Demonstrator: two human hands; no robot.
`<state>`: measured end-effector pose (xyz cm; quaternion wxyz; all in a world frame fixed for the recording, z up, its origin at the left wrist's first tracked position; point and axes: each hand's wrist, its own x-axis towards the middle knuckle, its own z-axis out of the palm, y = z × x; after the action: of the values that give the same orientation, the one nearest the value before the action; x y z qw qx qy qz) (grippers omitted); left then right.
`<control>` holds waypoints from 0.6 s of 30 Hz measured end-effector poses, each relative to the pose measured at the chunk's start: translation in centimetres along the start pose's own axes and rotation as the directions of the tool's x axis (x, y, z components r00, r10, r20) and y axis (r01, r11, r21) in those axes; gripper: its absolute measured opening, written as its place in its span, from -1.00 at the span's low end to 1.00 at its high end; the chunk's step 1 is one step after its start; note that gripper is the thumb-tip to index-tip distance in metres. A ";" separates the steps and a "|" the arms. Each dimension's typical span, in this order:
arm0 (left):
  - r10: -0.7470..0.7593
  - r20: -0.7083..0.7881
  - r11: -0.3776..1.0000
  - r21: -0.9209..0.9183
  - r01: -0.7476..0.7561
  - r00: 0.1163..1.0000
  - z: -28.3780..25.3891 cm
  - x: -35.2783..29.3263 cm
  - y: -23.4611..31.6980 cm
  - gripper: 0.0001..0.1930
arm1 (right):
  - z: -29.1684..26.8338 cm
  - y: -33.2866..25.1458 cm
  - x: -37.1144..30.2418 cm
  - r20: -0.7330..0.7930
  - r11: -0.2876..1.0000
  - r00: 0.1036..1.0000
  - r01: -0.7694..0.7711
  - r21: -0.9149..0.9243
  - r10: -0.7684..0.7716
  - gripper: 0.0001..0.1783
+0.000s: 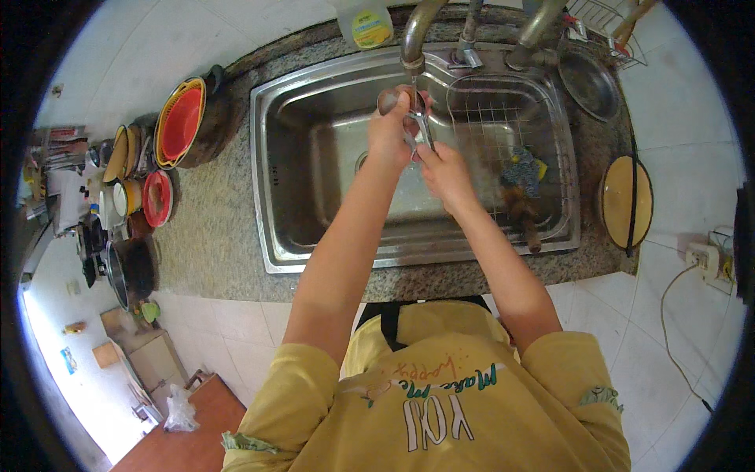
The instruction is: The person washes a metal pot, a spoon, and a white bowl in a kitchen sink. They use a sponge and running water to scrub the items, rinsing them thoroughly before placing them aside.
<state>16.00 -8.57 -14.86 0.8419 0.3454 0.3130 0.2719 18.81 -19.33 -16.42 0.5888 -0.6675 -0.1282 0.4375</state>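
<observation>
Both hands, left hand (391,130) and right hand (442,167), grip spoons (419,118) mid-sink (314,228), clear of edges.

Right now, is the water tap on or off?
On. A thin stream falls from the tap onto the spoon held in both hands over the sink.

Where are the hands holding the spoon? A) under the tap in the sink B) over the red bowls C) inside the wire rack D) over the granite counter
A: both the left hand and the right hand hold the spoon right below the tap, over the sink basin.
</observation>
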 end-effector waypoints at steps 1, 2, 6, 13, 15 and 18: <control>-0.168 -0.092 0.980 0.093 0.177 0.981 0.6 -1.1 -0.4 -0.82 | -0.2 -0.1 0.4 0.009 0.999 1.000 -0.002 0.033 0.001 -0.82; -0.255 -0.078 0.963 0.070 0.261 0.964 0.7 -1.5 -1.5 -0.79 | -0.4 -0.2 0.7 -0.005 0.998 1.000 -0.005 0.058 0.005 -0.82; -0.250 -0.031 0.883 0.404 0.240 0.968 -1.1 -1.1 -2.6 -0.77 | -1.6 -0.6 0.5 0.041 0.998 0.998 -0.044 0.038 0.043 -0.80; -0.220 -0.040 0.972 0.075 0.222 0.975 -0.1 -0.8 -2.7 -0.73 | -1.1 -2.2 0.5 0.035 0.998 0.998 -0.056 0.023 0.055 -0.77; -0.352 0.005 0.935 0.057 0.351 0.936 1.0 -1.9 -2.6 -0.75 | -1.3 -1.5 1.4 -0.032 0.999 0.999 -0.035 -0.002 0.035 -0.76; -0.037 -0.006 0.984 0.175 0.038 0.999 -0.2 -0.4 0.2 -0.78 | -1.9 -0.2 1.0 0.069 0.968 0.988 0.153 -0.200 -0.142 -0.74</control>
<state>15.51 -8.62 -14.71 0.8128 0.4119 0.3432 0.2278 20.87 -19.85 -16.81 0.5440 -0.7013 -0.2375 0.3948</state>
